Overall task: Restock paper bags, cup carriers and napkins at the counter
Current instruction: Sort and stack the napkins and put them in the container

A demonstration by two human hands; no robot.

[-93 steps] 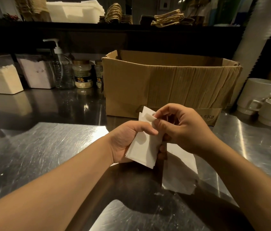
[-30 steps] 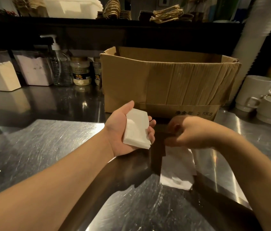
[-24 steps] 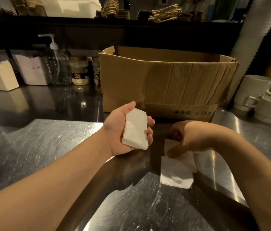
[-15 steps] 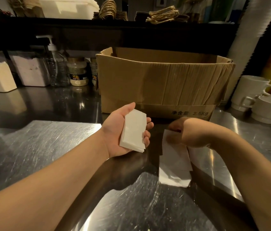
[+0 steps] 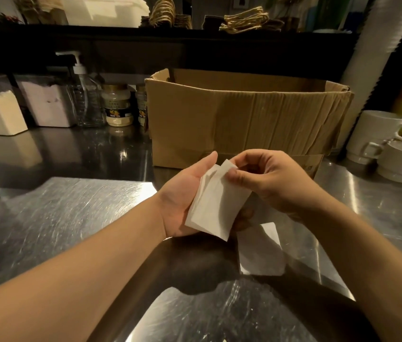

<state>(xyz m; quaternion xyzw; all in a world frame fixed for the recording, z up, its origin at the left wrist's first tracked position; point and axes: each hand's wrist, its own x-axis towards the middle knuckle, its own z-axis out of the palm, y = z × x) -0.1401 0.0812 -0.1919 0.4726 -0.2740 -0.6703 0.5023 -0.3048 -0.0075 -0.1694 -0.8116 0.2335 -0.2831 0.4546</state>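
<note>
Steel counter (image 5: 71, 213) | left hand (image 5: 182, 201) cradles napkin stack (image 5: 216, 208) palm-up, fingers underneath, as tray | right hand (image 5: 269, 178) pinches top napkin's far corner, apparently squaring it on.

Both forearms enter from the lower corners of the frame bare to the wrist, with no sleeve, watch, ring or glove on the left hand (image 5: 182, 201) or right hand (image 5: 276, 183).

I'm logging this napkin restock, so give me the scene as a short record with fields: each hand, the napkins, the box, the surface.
left hand: palm up, holds napkin stack
right hand: pinches top napkin's corner
loose napkins: flat on counter, under right forearm
cardboard box: open, behind hands
counter: steel
</note>
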